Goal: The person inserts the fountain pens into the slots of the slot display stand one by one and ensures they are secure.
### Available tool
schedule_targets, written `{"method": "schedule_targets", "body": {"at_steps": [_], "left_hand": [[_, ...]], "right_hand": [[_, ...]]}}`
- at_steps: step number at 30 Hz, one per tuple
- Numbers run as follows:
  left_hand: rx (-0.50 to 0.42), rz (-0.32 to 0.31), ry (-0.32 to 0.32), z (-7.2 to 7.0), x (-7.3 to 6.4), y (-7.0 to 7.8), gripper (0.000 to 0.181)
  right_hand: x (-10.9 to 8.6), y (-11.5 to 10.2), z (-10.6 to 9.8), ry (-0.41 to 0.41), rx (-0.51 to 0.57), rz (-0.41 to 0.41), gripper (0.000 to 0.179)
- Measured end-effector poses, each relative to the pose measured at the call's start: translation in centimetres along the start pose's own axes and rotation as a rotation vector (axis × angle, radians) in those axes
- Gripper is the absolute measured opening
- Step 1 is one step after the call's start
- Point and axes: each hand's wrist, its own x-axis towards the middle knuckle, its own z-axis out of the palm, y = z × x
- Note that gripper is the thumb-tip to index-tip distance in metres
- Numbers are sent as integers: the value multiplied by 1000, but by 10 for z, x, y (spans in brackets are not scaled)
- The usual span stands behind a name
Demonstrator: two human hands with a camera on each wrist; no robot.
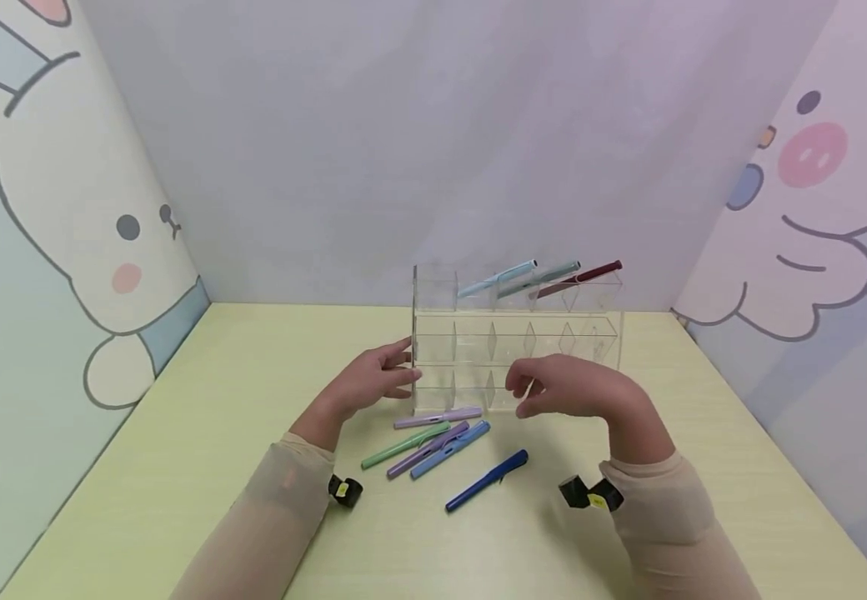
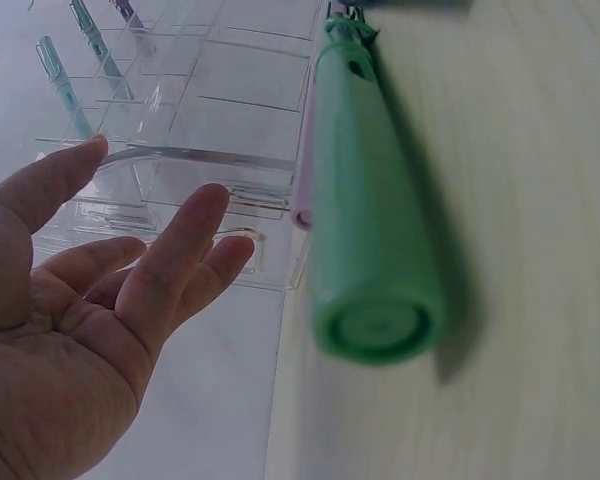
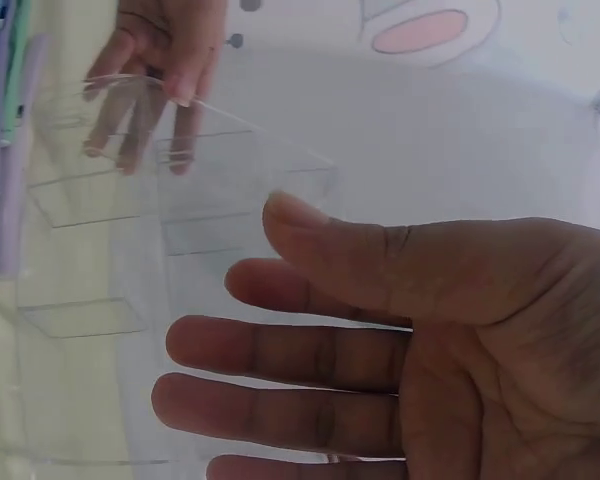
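A clear acrylic pen rack (image 1: 433,342) with several tiers of compartments stands on the table. My left hand (image 1: 373,379) is at its left side panel, fingers spread and fairly straight, the thumb right at the panel's front edge. In front of the lower tiers, my right hand (image 1: 572,385) hovers with loosely bent fingers and nothing in them. Below the rack lie a lavender pen (image 1: 437,417), a green pen (image 1: 406,445), a purple pen (image 1: 428,450), a blue pen (image 1: 450,449) and, apart from these, a dark blue pen (image 1: 487,481).
Leaning in the rack's top tier are a light blue pen (image 1: 497,278), a grey-green pen (image 1: 538,279) and a dark red pen (image 1: 576,279). Behind the table (image 1: 268,358) hangs a pale backdrop (image 1: 403,150), with cartoon-printed panels (image 1: 66,208) at both sides.
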Motion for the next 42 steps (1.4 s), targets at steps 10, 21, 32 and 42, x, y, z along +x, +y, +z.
{"method": "schedule_targets", "body": {"at_steps": [10,21,32,42], "left_hand": [[8,9,3,-3,6,1,78],[31,-3,7,-4,5,1,78],[8,9,7,-2,4,1,79],[2,-1,1,-1,3,-1,78]], "right_hand": [[21,2,42,-157,-165,61,19],[29,5,70,-193,-307,51,25],[24,4,66,-167,-302,26,22],[11,-2,35,-88,-153,-31,17]]}}
